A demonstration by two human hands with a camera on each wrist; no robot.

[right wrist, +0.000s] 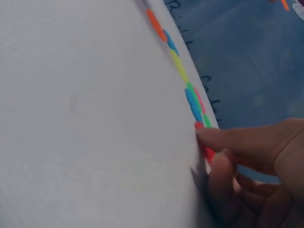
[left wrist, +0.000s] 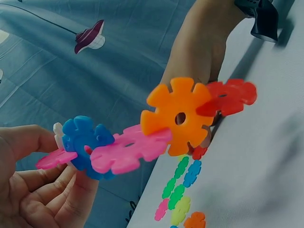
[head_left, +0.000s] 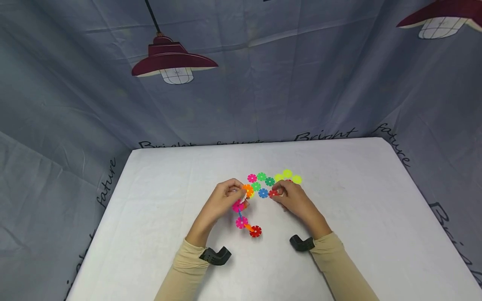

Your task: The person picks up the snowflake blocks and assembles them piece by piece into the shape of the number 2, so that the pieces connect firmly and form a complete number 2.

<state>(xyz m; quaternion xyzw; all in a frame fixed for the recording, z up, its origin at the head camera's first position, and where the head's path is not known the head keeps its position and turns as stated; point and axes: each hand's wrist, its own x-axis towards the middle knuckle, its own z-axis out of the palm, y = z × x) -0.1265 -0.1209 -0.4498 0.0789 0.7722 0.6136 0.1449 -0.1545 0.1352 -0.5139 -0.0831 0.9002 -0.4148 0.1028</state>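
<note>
In the head view my left hand [head_left: 226, 197] holds one end of a chain of interlocked flower-shaped plastic discs. The left wrist view shows that chain running outward from the fingers: a blue disc [left wrist: 80, 145], a pink disc [left wrist: 130, 148], an orange disc [left wrist: 180, 118] and a red disc [left wrist: 232, 97] at the far end. A bit of white shows beside the blue one, partly hidden by the fingers. My right hand [head_left: 295, 200] pinches a separate red disc [right wrist: 209, 155] between thumb and finger, low at the tabletop.
Loose discs lie flat beyond and between the hands, among them a blue disc [head_left: 263, 193], a dark green disc [head_left: 269, 181], a pink disc [head_left: 252, 178] and several yellow discs [head_left: 288, 173]. The white table [head_left: 173, 175] meets a grey printed curtain [head_left: 241, 96] at the back.
</note>
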